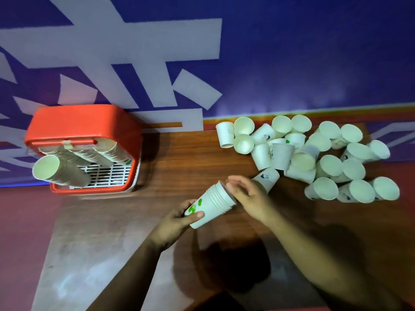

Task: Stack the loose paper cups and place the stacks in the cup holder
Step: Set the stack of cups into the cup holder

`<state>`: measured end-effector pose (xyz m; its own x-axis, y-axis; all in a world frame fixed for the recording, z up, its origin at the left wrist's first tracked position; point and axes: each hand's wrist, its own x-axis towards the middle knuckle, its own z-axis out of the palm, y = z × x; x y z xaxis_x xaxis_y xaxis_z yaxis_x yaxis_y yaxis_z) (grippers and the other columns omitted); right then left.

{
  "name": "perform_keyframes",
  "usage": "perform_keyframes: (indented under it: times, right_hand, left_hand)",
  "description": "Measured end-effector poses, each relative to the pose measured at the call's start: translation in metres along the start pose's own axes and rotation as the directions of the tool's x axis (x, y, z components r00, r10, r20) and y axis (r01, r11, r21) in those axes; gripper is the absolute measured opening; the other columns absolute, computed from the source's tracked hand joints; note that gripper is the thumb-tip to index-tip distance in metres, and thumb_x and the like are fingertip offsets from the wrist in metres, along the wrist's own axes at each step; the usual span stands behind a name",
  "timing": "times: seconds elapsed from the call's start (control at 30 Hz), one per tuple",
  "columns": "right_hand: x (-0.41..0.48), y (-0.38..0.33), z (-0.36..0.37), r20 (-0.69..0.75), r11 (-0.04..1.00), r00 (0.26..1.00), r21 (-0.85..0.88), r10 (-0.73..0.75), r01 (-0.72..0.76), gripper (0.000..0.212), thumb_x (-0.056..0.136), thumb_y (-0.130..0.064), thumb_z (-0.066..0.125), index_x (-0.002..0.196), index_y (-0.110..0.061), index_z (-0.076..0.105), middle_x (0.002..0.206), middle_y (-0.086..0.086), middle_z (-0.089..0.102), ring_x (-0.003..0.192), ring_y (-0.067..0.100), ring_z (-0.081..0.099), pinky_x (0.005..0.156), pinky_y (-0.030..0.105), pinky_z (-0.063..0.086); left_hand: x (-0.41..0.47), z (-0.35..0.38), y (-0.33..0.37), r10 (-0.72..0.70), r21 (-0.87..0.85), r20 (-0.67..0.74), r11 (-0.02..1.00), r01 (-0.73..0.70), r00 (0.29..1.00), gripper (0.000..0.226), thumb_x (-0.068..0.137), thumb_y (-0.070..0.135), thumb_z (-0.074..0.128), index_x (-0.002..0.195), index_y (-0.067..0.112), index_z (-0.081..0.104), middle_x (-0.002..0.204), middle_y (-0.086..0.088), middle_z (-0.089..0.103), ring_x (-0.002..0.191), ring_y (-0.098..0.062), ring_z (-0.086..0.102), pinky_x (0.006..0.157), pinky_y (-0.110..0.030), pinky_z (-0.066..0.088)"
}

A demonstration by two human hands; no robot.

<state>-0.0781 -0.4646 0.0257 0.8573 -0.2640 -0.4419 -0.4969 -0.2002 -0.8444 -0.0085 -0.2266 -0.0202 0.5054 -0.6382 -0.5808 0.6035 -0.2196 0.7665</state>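
Observation:
My left hand (179, 217) grips a tilted stack of white paper cups (211, 204) with green marks, held above the wooden table (179, 153). My right hand (249, 196) is at the stack's open rim, fingers curled near it; whether it holds a cup I cannot tell. A loose cup (267, 177) lies just behind that hand. A heap of loose white cups (314, 153) covers the table's far right. The red cup holder (83, 122) stands at the far left with several long cup stacks (65, 169) lying in it.
A blue and white patterned wall (292, 52) rises behind the table. The holder has a white slatted grille (110, 173) at its bottom. Bare wood lies between the holder and the heap. The table's left edge borders a reddish floor (22, 232).

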Motion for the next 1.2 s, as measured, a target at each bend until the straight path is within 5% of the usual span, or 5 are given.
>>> perform_keyframes:
  times: [0.2,0.67,0.87,1.07,1.2]
  right_hand:
    - [0.026,0.064,-0.055,-0.562,0.939,0.8,-0.11,0.211,-0.325,0.067,0.08,-0.055,0.056,0.102,0.008,0.06,0.102,0.022,0.064,0.1,0.035,0.061,0.072,0.029,0.039]
    - [0.047,0.091,-0.048,-0.126,0.728,0.765,0.437,0.632,-0.529,0.05,0.079,-0.039,0.072,0.113,-0.01,0.05,0.092,0.005,0.059,0.091,0.028,0.066,0.08,0.037,0.055]
    - [-0.006,0.074,-0.088,-0.036,0.836,0.934,0.459,0.357,-0.301,0.042,0.08,-0.021,0.074,0.118,-0.021,0.056,0.116,0.005,0.063,0.099,0.022,0.067,0.09,0.039,0.056]
    - [-0.031,0.056,-0.142,-0.018,0.998,0.998,-0.022,0.062,-0.062,0.053,0.072,-0.031,0.082,0.114,-0.027,0.049,0.107,-0.01,0.06,0.099,0.003,0.06,0.083,0.025,0.051]
    - [-0.037,0.064,-0.145,0.035,0.999,0.999,0.029,0.022,-0.023,0.059,0.057,-0.046,0.086,0.107,-0.035,0.056,0.111,-0.009,0.063,0.104,0.007,0.063,0.085,0.031,0.056]
  left_hand:
    - [0.014,0.038,-0.003,0.03,-0.082,-0.06,0.996,-0.035,0.998,0.059,0.072,0.017,0.081,0.123,0.004,0.053,0.115,-0.014,0.068,0.104,-0.022,0.065,0.086,-0.028,0.056]
    - [0.019,0.052,-0.021,0.059,0.12,-0.225,0.992,-0.032,0.972,0.068,0.077,0.025,0.08,0.138,0.01,0.052,0.132,-0.013,0.065,0.126,-0.035,0.058,0.103,-0.045,0.047]
    - [0.027,0.064,-0.019,0.058,0.29,-0.279,0.957,0.027,0.959,0.069,0.073,0.015,0.085,0.133,0.02,0.052,0.127,-0.005,0.065,0.118,-0.023,0.062,0.088,-0.03,0.056]
    - [0.048,0.09,-0.005,0.12,0.503,-0.174,0.864,-0.017,0.977,0.072,0.055,0.043,0.084,0.122,0.044,0.056,0.129,0.006,0.053,0.119,-0.003,0.055,0.098,-0.024,0.048]
    - [0.062,0.114,-0.004,0.107,0.609,-0.051,0.792,-0.054,0.993,0.067,0.072,0.009,0.087,0.116,0.048,0.055,0.123,0.001,0.053,0.108,0.012,0.053,0.087,-0.004,0.041]
